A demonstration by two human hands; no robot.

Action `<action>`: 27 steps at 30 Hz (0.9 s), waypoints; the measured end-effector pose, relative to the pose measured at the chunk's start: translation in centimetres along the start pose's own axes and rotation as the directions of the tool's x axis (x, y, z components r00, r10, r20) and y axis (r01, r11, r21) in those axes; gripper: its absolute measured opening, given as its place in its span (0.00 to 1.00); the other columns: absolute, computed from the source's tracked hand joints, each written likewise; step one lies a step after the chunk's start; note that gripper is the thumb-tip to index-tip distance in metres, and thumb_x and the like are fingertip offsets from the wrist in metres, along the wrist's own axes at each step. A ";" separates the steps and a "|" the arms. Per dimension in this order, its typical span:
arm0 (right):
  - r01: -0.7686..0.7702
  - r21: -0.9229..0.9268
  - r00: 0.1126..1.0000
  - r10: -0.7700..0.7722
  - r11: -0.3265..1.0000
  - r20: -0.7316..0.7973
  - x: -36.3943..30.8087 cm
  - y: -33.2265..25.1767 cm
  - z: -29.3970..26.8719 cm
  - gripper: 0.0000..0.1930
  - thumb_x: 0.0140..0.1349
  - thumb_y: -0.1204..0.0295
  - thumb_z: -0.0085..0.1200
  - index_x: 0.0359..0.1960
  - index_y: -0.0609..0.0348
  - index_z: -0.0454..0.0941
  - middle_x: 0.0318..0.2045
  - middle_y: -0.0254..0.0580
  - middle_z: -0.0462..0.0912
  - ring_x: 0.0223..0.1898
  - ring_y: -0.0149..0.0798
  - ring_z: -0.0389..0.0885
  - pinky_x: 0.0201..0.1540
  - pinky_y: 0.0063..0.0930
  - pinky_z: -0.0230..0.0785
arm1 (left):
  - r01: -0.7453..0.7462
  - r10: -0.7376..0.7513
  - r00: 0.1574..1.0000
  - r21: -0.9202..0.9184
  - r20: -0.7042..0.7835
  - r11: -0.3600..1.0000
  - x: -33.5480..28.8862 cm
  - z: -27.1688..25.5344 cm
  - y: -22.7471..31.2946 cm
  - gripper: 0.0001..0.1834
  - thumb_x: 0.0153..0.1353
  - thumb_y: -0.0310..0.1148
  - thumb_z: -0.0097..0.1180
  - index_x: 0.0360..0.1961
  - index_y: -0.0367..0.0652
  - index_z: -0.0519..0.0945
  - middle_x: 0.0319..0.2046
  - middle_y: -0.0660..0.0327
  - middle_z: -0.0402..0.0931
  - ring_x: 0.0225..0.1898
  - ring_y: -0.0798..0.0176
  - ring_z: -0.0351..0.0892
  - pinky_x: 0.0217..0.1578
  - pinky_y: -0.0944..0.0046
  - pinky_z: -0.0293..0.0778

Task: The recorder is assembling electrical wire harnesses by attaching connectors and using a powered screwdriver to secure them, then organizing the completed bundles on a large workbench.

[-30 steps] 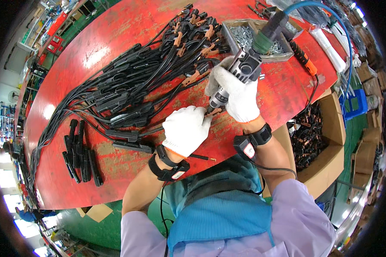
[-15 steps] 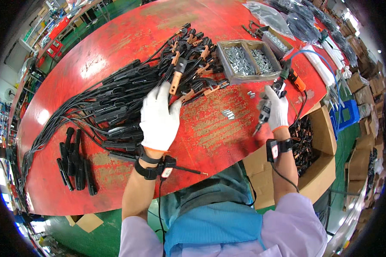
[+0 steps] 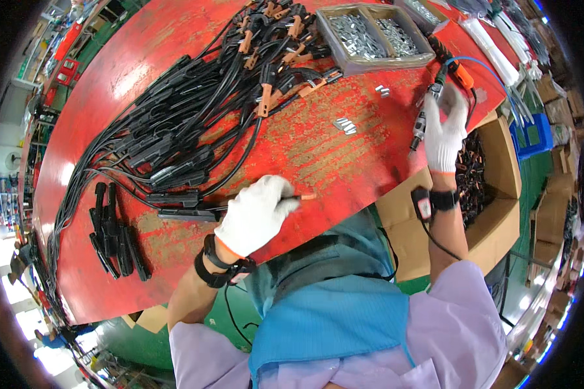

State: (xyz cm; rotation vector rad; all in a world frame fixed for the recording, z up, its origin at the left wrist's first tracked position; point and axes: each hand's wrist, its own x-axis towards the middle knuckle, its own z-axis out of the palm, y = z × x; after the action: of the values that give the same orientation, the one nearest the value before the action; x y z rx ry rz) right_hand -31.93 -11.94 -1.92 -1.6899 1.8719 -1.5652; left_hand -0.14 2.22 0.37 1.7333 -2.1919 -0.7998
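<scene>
My left hand (image 3: pixel 258 215), in a white glove, is closed around a black cable near the table's front edge. The cable's bare copper-coloured end (image 3: pixel 308 196) sticks out past the fingers to the right. My right hand (image 3: pixel 446 129), also gloved, has thumb and fingers apart beside a slim grey power screwdriver (image 3: pixel 420 124). The screwdriver points toward me; whether the thumb still touches it is unclear. Left of centre lies a heap of black cables and handles (image 3: pixel 175 120). Copper-coloured clamp pieces (image 3: pixel 264 100) are joined to its far end.
A two-part tray (image 3: pixel 376 61) of small metal parts stands at the back. Loose metal pieces (image 3: pixel 345 126) lie mid-table. Black handles (image 3: pixel 113 236) are grouped at left. A cardboard box (image 3: pixel 499 155) of black and copper-coloured parts sits at right, near a blue stool (image 3: pixel 532 137).
My left hand left the copper-coloured clamp piece in the heap, came toward me and took the cable. My right hand moved right and away with the screwdriver, and its fingers opened.
</scene>
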 end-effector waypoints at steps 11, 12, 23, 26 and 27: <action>0.660 0.356 0.277 -0.655 0.662 0.703 -7.3 -8.8 1.7 0.25 0.53 0.57 0.64 0.51 0.53 0.76 0.44 0.39 0.82 0.45 0.45 0.80 0.47 0.40 0.71 | 0.160 -0.070 0.963 -0.343 0.260 0.926 2.1 -3.4 0.6 0.13 0.65 0.36 0.56 0.45 0.38 0.83 0.34 0.53 0.83 0.35 0.62 0.83 0.39 0.62 0.77; 0.716 0.355 0.242 -0.690 0.601 0.682 -7.4 -9.0 2.0 0.22 0.54 0.58 0.62 0.48 0.52 0.77 0.42 0.38 0.82 0.43 0.45 0.81 0.46 0.40 0.71 | 0.105 -0.029 0.975 -0.344 0.220 0.933 2.0 -3.2 0.5 0.13 0.65 0.35 0.56 0.44 0.38 0.83 0.33 0.53 0.83 0.34 0.60 0.83 0.39 0.62 0.77; -0.297 0.168 0.307 -0.072 0.940 0.949 -8.1 -9.8 2.1 0.19 0.56 0.54 0.62 0.38 0.56 0.80 0.30 0.46 0.80 0.34 0.49 0.79 0.36 0.38 0.72 | -0.085 0.044 0.990 -0.308 -0.135 0.948 1.5 -1.5 0.5 0.10 0.61 0.31 0.58 0.39 0.38 0.84 0.31 0.52 0.80 0.34 0.51 0.82 0.36 0.59 0.76; 0.525 0.373 0.519 -0.636 0.765 0.572 -8.1 -9.8 2.8 0.17 0.54 0.56 0.64 0.38 0.54 0.80 0.31 0.43 0.80 0.32 0.46 0.78 0.35 0.35 0.69 | -0.106 0.095 0.994 -0.358 -0.048 0.928 1.8 -1.9 -0.3 0.10 0.61 0.31 0.57 0.39 0.39 0.84 0.32 0.52 0.81 0.35 0.52 0.82 0.37 0.60 0.76; 0.636 0.376 0.375 -0.696 0.674 0.612 -8.1 -9.7 2.9 0.16 0.55 0.57 0.62 0.37 0.54 0.80 0.31 0.43 0.80 0.34 0.47 0.79 0.36 0.37 0.69 | -0.065 0.068 0.998 -0.325 -0.001 0.943 1.7 -2.2 -0.2 0.10 0.61 0.31 0.56 0.39 0.39 0.84 0.33 0.52 0.81 0.36 0.53 0.82 0.38 0.60 0.76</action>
State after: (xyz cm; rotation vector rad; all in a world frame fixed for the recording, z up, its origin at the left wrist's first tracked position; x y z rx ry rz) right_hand -21.06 -5.17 0.19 -2.6876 0.6945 -0.7981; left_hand 0.63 0.00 1.83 1.4883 -1.9758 -1.0844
